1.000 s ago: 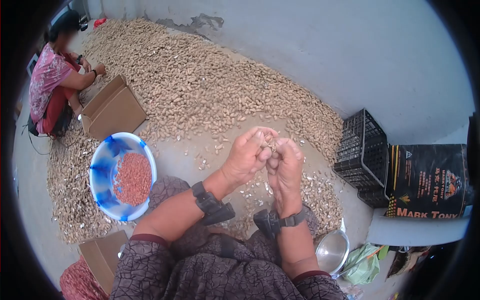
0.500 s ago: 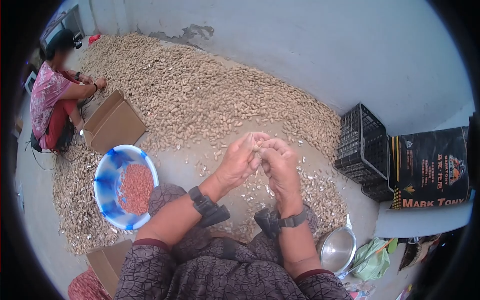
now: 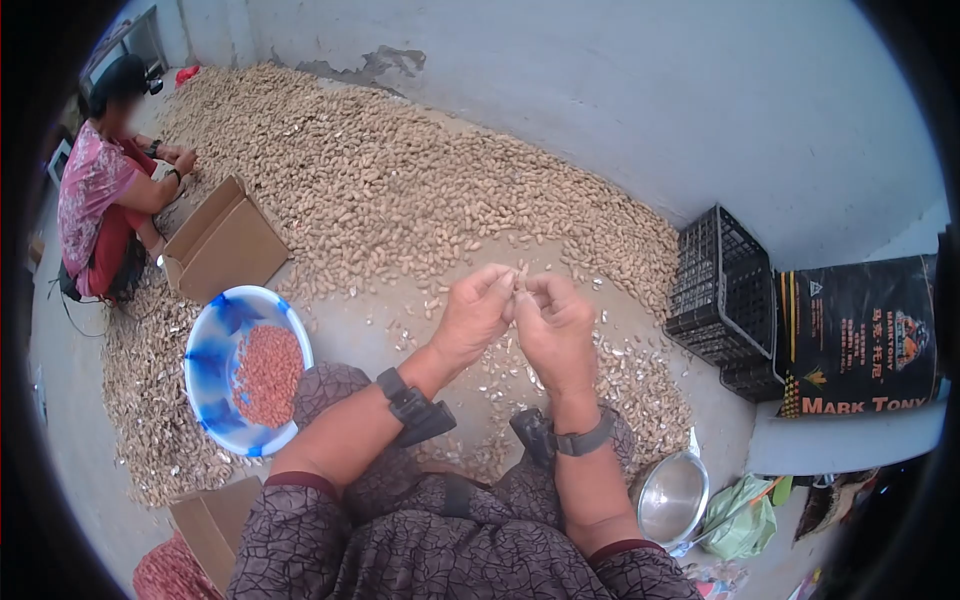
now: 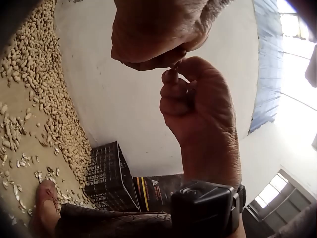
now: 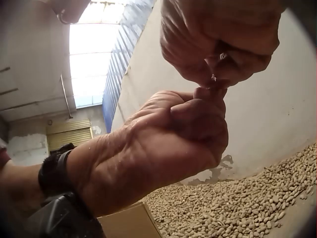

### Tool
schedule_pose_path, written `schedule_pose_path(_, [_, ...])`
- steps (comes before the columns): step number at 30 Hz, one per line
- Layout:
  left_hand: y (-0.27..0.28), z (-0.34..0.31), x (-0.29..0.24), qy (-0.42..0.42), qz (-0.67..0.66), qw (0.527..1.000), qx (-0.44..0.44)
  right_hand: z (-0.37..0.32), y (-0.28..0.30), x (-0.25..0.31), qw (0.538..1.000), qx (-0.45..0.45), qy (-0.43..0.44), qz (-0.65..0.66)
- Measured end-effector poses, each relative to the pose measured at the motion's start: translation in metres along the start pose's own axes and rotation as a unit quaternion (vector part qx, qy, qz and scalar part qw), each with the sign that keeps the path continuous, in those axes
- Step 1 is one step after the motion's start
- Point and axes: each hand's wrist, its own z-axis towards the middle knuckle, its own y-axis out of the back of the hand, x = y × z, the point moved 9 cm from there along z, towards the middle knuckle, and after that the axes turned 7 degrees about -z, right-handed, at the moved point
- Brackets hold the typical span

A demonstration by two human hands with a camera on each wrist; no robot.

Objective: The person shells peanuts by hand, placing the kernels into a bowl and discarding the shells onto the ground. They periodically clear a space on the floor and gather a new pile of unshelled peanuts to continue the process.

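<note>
My left hand (image 3: 470,318) and right hand (image 3: 558,335) meet at the fingertips in front of my body. Between them, thumbs and forefingers pinch a small tan peanut (image 3: 521,279), mostly covered by the fingers. In the right wrist view, pale bits show under the curled fingers of the right hand (image 5: 223,37). Below the hands, cracked shells (image 3: 500,390) litter the floor. To the left stands a blue and white basin (image 3: 210,350) with pinkish shelled kernels (image 3: 268,378) inside.
A large heap of unshelled peanuts (image 3: 400,190) lies along the wall. Beside it squats a person (image 3: 110,200) near a cardboard box (image 3: 228,245). A black crate (image 3: 715,300), a black printed sack (image 3: 860,335), a metal bowl (image 3: 672,500) and a green bag (image 3: 742,520) are at the right.
The right hand has turned over, its back now facing up, and the fingertips have closed in on the peanut. The head view has shifted slightly, so the room appears lower.
</note>
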Motion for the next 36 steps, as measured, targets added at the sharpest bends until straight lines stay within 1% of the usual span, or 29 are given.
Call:
schedule_pose_path(1, [-0.001, -0.002, 0.0, 0.016, -0.001, 1.0, -0.001, 0.0, 0.0, 0.001, 1.0, 0.003, 0.001, -0.001])
schedule_pose_path(3, [0.001, -0.001, 0.001, 0.021, -0.018, 1.0, -0.001, 0.0, 0.003, 0.016, 0.993, -0.017, 0.065, -0.099])
schedule_pose_path(4, [0.001, 0.0, 0.002, 0.027, -0.032, 0.999, 0.001, 0.001, 0.002, 0.016, 0.993, -0.013, 0.066, -0.1])
schedule_pose_path(6, [0.0, -0.001, 0.0, 0.039, -0.052, 0.998, 0.003, -0.001, 0.001, 0.026, 0.984, -0.019, 0.123, -0.13])
schedule_pose_path(8, [-0.002, -0.002, 0.0, 0.05, -0.073, 0.996, 0.005, -0.002, 0.001, 0.032, 0.982, -0.01, 0.128, -0.138])
schedule_pose_path(10, [0.001, -0.004, 0.007, 0.094, -0.09, 0.991, -0.016, -0.003, 0.0, 0.034, 0.98, -0.002, 0.134, -0.146])
schedule_pose_path(12, [0.003, -0.003, 0.012, 0.107, -0.102, 0.989, -0.012, -0.003, -0.003, 0.037, 0.967, 0.004, 0.175, -0.186])
schedule_pose_path(13, [0.003, -0.003, 0.015, 0.121, -0.112, 0.986, -0.006, -0.003, -0.005, 0.034, 0.966, 0.008, 0.176, -0.187])
schedule_pose_path(15, [0.004, -0.002, 0.016, 0.114, -0.11, 0.987, -0.02, -0.004, -0.003, 0.034, 0.968, -0.015, 0.196, -0.159])
schedule_pose_path(16, [0.006, -0.002, 0.015, 0.108, -0.104, 0.988, -0.032, -0.004, -0.003, 0.035, 0.967, -0.012, 0.197, -0.159])
schedule_pose_path(17, [0.005, -0.002, 0.013, 0.107, -0.105, 0.988, -0.033, 0.0, -0.002, 0.025, 0.983, 0.004, 0.135, -0.122])
schedule_pose_path(18, [0.002, -0.002, 0.009, 0.095, -0.096, 0.991, -0.015, 0.003, -0.002, 0.015, 0.994, 0.019, 0.072, -0.085])
schedule_pose_path(19, [-0.001, -0.002, 0.006, 0.083, -0.086, 0.993, 0.003, 0.003, -0.002, 0.017, 0.993, 0.021, 0.074, -0.086])
schedule_pose_path(20, [-0.001, -0.001, 0.005, 0.081, -0.087, 0.993, 0.002, 0.004, -0.002, 0.01, 0.999, 0.029, 0.032, -0.018])
schedule_pose_path(21, [-0.004, -0.001, 0.004, 0.076, -0.089, 0.993, 0.028, 0.004, -0.003, 0.004, 0.998, 0.037, -0.01, 0.049])
schedule_pose_path(22, [-0.008, -0.001, 0.003, 0.071, -0.09, 0.992, 0.054, 0.005, -0.003, 0.003, 0.998, 0.038, -0.009, 0.049])
schedule_pose_path(24, [-0.009, -0.003, 0.003, 0.072, -0.09, 0.992, 0.05, 0.006, -0.005, -0.007, 0.991, 0.07, -0.048, 0.1])
schedule_pose_path(25, [-0.01, -0.003, 0.004, 0.075, -0.09, 0.992, 0.047, 0.008, -0.002, -0.006, 0.991, 0.071, -0.047, 0.1])
schedule_pose_path(27, [-0.013, -0.005, 0.003, 0.083, -0.106, 0.99, 0.047, 0.007, -0.006, -0.01, 0.978, 0.121, -0.105, 0.135])
schedule_pose_path(28, [-0.015, -0.006, 0.003, 0.091, -0.122, 0.987, 0.048, 0.007, -0.005, -0.011, 0.978, 0.122, -0.105, 0.135])
schedule_pose_path(30, [-0.016, -0.007, 0.004, 0.104, -0.123, 0.986, 0.045, 0.007, -0.007, -0.012, 0.963, 0.141, -0.113, 0.198])
schedule_pose_path(31, [-0.017, -0.007, 0.006, 0.118, -0.123, 0.984, 0.044, 0.006, -0.008, -0.011, 0.963, 0.143, -0.114, 0.198])
schedule_pose_path(32, [-0.016, -0.007, 0.007, 0.118, -0.124, 0.984, 0.043, 0.006, -0.005, -0.01, 0.97, 0.124, -0.113, 0.175])
schedule_pose_path(33, [-0.018, -0.008, 0.008, 0.128, -0.146, 0.979, 0.062, 0.006, -0.003, -0.007, 0.976, 0.105, -0.113, 0.151])
schedule_pose_path(34, [-0.02, -0.008, 0.01, 0.138, -0.168, 0.973, 0.081, 0.004, -0.003, -0.001, 0.976, 0.106, -0.113, 0.15])
schedule_pose_path(36, [-0.015, -0.005, 0.017, 0.146, -0.159, 0.974, 0.074, 0.001, 0.01, 0.03, 0.997, 0.044, 0.013, 0.058])
